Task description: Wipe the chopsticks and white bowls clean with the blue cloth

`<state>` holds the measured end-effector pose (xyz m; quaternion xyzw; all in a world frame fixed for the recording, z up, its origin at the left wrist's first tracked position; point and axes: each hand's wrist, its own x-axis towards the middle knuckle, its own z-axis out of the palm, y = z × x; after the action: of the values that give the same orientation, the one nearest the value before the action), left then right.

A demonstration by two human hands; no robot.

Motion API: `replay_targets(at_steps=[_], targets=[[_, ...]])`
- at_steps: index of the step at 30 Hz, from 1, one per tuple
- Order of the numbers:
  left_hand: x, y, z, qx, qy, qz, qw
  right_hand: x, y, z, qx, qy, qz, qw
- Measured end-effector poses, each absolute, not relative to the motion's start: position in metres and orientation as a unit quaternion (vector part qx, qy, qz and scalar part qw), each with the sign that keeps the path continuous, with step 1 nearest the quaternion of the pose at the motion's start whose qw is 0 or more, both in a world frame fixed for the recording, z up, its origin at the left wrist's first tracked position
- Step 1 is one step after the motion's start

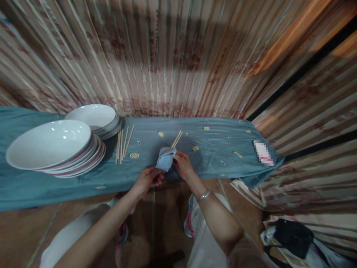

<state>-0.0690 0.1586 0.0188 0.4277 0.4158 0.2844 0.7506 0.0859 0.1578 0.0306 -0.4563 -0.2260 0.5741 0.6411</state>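
Observation:
Near the table's front edge, a light blue cloth [165, 159] is bunched between my two hands. The upper ends of a pair of chopsticks [176, 139] stick out past the cloth's top edge; their lower part is hidden by it. My right hand [182, 164] pinches the cloth's right side, with a silver bangle on the wrist. At the cloth's lower left corner my left hand [147, 181] is closed, its fingertips curled on the fabric. Several loose wooden chopsticks [124, 144] lie side by side on the table to the left.
A tall stack of white bowls [50, 143] stands on the left, with a second dish stack [93, 117] behind. A blurred-out flat object [263, 152] lies at the right end of the blue tablecloth [212, 149]. Pleated curtains [178, 56] hang behind; a dark bag [294, 236] sits lower right.

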Motion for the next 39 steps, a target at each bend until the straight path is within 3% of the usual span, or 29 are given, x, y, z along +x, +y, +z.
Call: replay_targets(at_steps=[15,31,39], targets=[[-0.072,0.164,0.022,0.441,0.413,0.311,0.734,0.071,0.155,0.019,-0.471,-0.235,0.593,0.609],[-0.072,0.155,0.022,0.445,0.421,0.240,0.753,0.115,0.165,0.032,-0.432,-0.203,0.527,0.703],[-0.072,0.150,0.016,0.454,0.402,0.214,0.766,0.135,0.165,0.039,-0.446,-0.180,0.513,0.711]])
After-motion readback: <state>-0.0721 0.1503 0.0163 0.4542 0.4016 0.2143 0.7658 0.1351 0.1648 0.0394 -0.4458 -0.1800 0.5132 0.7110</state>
